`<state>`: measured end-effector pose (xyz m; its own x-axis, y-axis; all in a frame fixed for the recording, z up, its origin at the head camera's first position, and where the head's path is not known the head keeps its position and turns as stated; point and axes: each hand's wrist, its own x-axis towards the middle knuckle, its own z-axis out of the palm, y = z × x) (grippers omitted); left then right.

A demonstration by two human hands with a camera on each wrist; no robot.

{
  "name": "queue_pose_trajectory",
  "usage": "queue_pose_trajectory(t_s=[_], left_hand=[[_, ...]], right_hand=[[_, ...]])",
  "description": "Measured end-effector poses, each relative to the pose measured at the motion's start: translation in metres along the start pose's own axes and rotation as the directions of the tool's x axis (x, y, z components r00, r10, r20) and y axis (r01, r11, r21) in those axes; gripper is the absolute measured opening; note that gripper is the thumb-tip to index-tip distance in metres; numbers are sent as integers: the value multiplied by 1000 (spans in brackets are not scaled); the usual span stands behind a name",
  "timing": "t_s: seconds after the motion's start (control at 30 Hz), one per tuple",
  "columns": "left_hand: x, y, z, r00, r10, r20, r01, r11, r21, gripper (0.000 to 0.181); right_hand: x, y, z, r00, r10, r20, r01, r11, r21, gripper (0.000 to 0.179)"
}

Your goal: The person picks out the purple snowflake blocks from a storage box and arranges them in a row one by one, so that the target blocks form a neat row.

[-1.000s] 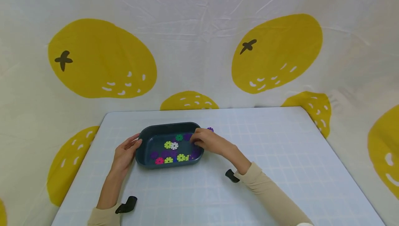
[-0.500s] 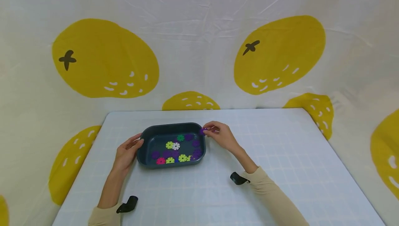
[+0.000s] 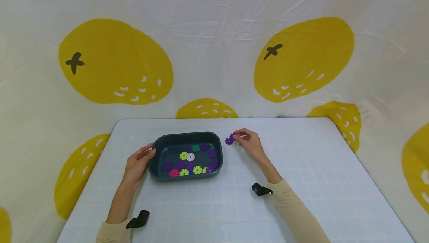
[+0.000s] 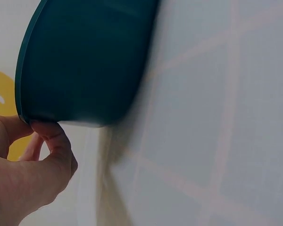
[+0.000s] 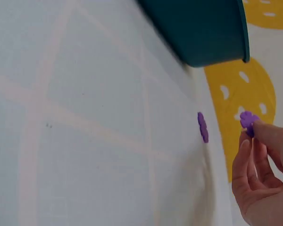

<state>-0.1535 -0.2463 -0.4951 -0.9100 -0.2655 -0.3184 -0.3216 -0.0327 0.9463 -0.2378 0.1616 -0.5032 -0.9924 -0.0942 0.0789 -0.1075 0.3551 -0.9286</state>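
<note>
A dark teal tray (image 3: 186,136) stands on the table, and my left hand (image 3: 136,165) grips its left end. In the left wrist view, the thumb and fingers of that hand (image 4: 35,165) pinch the tray's rim (image 4: 20,94). Just off the tray's right end, my right hand (image 3: 249,144) pinches a purple notched disc (image 5: 247,120) between thumb and fingertips, above the table. A second purple disc (image 5: 203,127) lies on the tabletop below it, close to the tray. Inside the tray are several flower-shaped discs, among them a green one (image 3: 196,148), a white one (image 3: 190,157) and a pink one (image 3: 174,173).
The table (image 3: 301,168) wears a pale checked cover. Behind it hangs a white cloth (image 3: 214,64) printed with big yellow fruit. Black wrist cameras sit by the left cuff (image 3: 139,219) and the right cuff (image 3: 261,189).
My right hand has come out of the tray with a purple disc and moved right, over the purple disc on the table. The left hand still grips the tray.
</note>
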Motion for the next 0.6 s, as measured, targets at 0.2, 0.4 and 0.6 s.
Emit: queue_pose_trajectory(t_s=[0.2,0.4,0.6], left_hand=[[1,0,0,1000,-7,9,7,1000,5,61],[0,1,0,1000,3,4,-3,1000,-4,61],[-2,0,1,1000,23,-5,-23,1000,-14,60]], right_hand=[[2,13,-7,996,71,-57,-73,997,-23,21],[5,21,-9,993,99,-69,-102,994,-39,20],[6,25,-12,993,104,-60,-108,991,-73,20]])
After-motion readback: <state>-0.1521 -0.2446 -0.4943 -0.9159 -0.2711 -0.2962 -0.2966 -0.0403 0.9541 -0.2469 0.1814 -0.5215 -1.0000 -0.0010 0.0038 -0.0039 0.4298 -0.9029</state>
